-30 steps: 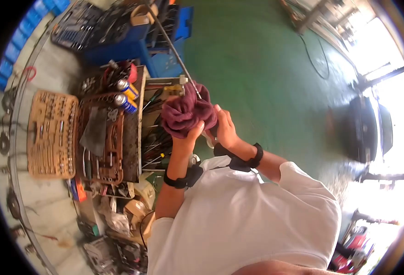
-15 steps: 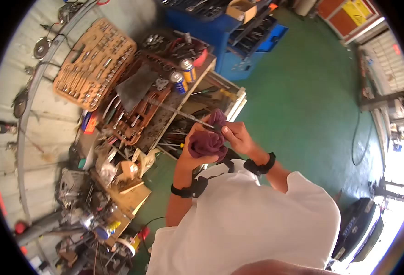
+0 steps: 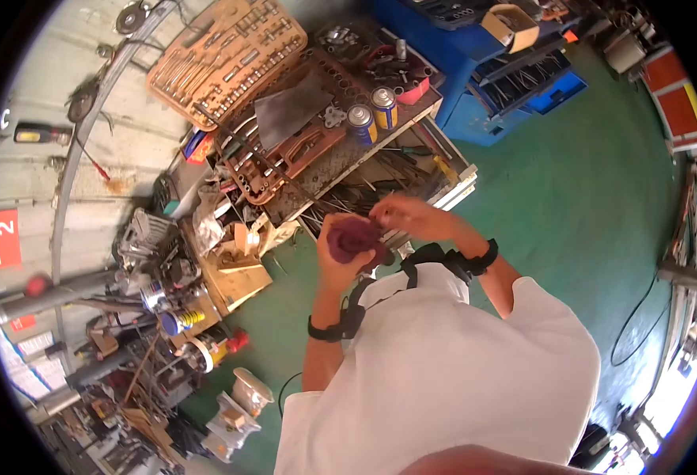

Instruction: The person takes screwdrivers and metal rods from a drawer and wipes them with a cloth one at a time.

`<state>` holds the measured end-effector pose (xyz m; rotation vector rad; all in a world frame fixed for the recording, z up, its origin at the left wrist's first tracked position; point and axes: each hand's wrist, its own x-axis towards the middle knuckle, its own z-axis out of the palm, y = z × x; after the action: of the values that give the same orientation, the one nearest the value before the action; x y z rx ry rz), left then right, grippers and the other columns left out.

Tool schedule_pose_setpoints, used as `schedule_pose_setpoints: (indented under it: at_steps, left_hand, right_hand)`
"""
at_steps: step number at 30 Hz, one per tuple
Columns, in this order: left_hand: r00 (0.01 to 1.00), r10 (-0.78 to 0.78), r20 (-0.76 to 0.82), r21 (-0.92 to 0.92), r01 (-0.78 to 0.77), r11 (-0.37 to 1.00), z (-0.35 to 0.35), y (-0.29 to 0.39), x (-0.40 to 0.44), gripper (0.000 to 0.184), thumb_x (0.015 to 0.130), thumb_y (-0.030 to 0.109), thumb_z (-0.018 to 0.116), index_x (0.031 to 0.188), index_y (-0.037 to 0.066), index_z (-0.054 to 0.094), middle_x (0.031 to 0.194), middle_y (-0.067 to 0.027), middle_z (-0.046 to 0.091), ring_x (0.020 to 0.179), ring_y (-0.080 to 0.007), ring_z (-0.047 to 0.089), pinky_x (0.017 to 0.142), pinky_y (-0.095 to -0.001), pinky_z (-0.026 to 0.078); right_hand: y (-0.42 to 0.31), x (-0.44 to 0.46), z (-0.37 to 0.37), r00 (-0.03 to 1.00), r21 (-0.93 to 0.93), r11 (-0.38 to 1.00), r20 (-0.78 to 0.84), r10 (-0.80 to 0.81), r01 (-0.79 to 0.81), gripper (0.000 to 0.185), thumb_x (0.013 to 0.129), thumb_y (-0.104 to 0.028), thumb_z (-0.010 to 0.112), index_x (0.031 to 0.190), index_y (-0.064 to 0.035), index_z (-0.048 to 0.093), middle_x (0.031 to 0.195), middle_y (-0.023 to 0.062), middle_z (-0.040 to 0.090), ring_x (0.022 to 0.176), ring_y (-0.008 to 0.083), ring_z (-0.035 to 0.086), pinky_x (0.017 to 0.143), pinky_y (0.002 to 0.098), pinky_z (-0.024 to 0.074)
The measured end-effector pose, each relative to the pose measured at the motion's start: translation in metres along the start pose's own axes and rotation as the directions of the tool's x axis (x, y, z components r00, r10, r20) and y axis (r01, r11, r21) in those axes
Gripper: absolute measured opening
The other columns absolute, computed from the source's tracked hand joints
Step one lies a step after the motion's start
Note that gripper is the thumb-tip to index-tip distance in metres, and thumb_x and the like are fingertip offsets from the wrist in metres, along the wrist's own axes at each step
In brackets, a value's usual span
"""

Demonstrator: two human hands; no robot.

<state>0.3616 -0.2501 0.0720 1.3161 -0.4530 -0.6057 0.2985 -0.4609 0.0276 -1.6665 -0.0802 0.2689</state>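
Observation:
My left hand [image 3: 339, 261] is closed around a bunched maroon cloth [image 3: 355, 237], with the thumb across its lower side. A long, thin metal bar [image 3: 297, 188] stretches from near this hand up and left over the bench. Its end at the hand is hidden, so its kind does not show. My right hand [image 3: 412, 217] is raised just right of the cloth, with bent fingers near its upper edge. Motion blurs those fingertips, and whether they grip anything is unclear.
Ahead stands a workbench with an orange socket-set case [image 3: 230, 59], a brown tool case [image 3: 285, 162], spray cans [image 3: 361, 125] and an open drawer [image 3: 451, 170]. A blue tool cabinet [image 3: 475, 111] is beyond. Cluttered parts [image 3: 147, 237] fill the left side.
My right hand has come off the dark piece at the cloth and shifted up and right. My left hand still grips the cloth. The view has turned, moving the bench rightward.

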Motion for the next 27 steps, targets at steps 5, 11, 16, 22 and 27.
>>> schedule_pose_setpoints:
  at_steps: [5,11,16,22,27]
  left_hand:
    - [0.937,-0.304,0.174,0.24,0.259,0.936,0.0,0.021,-0.012,0.048,0.064,0.001,0.078,0.107,0.002,0.055,0.095,-0.0084,0.065,0.088,-0.0195,0.065,0.08,-0.0332,0.053]
    - [0.922,-0.292,0.254,0.484,0.14,0.864,0.009,0.017,-0.015,0.049,0.06,0.004,0.078,0.104,0.004,0.057,0.099,-0.0105,0.063,0.088,-0.0233,0.062,0.082,-0.0336,0.05]
    - [0.946,-0.23,0.228,0.393,0.127,0.911,-0.001,0.02,-0.023,0.051,0.06,0.007,0.079,0.106,0.005,0.057,0.115,-0.0153,0.058,0.102,-0.0287,0.06,0.088,-0.0366,0.049]
    - [0.95,0.074,0.303,0.818,-0.299,0.492,-0.001,0.024,-0.04,0.045,0.067,0.015,0.079,0.106,0.009,0.059,0.132,-0.0176,0.048,0.116,-0.0374,0.052,0.09,-0.0466,0.047]
    - [0.954,0.073,0.29,0.765,-0.276,0.582,-0.018,0.009,-0.077,0.048,0.063,0.014,0.081,0.107,0.012,0.061,0.131,-0.0191,0.049,0.114,-0.0387,0.054,0.093,-0.0456,0.046]
  right_hand:
    - [-0.033,0.021,-0.017,0.982,0.21,0.959,-0.066,-0.179,0.189,0.035,0.103,-0.034,0.049,0.117,-0.0049,0.061,0.097,0.0038,0.059,0.088,0.0117,0.053,0.08,0.0279,0.0448]
    - [-0.026,0.039,0.003,0.98,0.286,0.943,0.052,-0.194,0.172,0.035,0.105,-0.031,0.045,0.088,-0.0036,0.058,0.079,-0.0007,0.054,0.072,0.0082,0.048,0.063,0.0254,0.0403]
    - [-0.045,0.024,0.008,0.988,0.458,0.888,-0.15,0.031,0.042,0.033,0.104,-0.025,0.048,0.08,-0.0036,0.053,0.072,0.0,0.051,0.057,0.006,0.054,0.049,0.0209,0.0402]
    - [-0.059,0.009,0.035,0.878,0.281,0.917,-0.459,-0.131,0.284,0.032,0.103,-0.021,0.05,0.079,0.0009,0.053,0.073,0.0039,0.054,0.055,0.0097,0.059,0.044,0.0242,0.0482]
    - [-0.09,0.003,0.052,0.813,-0.028,0.974,-0.545,-0.202,0.223,0.038,0.103,-0.02,0.047,0.07,-0.0015,0.051,0.065,0.0033,0.052,0.047,0.0098,0.055,0.04,0.0228,0.0422]
